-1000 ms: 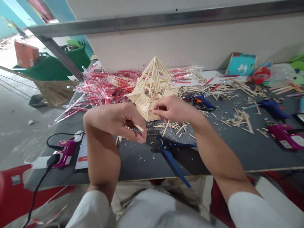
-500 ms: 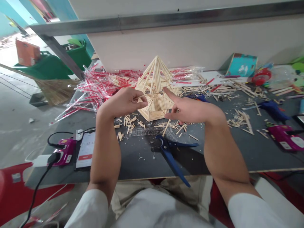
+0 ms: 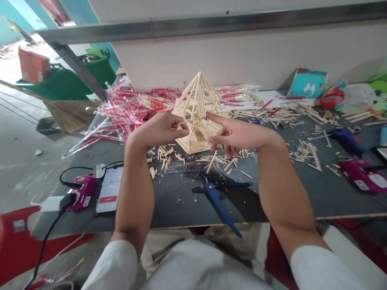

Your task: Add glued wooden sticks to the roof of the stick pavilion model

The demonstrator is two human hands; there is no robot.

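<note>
A small pavilion-like model (image 3: 198, 94) of pale wooden sticks, with a pointed roof frame over a wide base, stands on the dark table. My left hand (image 3: 163, 128) is closed at its left side, thumb and fingers pinched on it just under the roof; the exact grip point is hidden. My right hand (image 3: 238, 133) is at the model's right side. Its index finger stretches to the lower end of the upright sticks in the roof, and the other fingers hang loosely apart, holding nothing. In front lies a blue-handled cutter (image 3: 219, 197), near a clear ruler (image 3: 187, 167).
Short stick pieces (image 3: 306, 153) litter the table. Red-and-clear plastic wrappers (image 3: 121, 112) pile up at the back left. A phone (image 3: 109, 189) and a purple power socket (image 3: 81, 191) lie left; a blue glue gun (image 3: 347, 139) and another purple socket (image 3: 363, 175) lie right.
My right hand has shifted slightly left, its index finger now at the roof sticks and its lower fingers more loosened. My left hand has barely moved, and the model stays in place.
</note>
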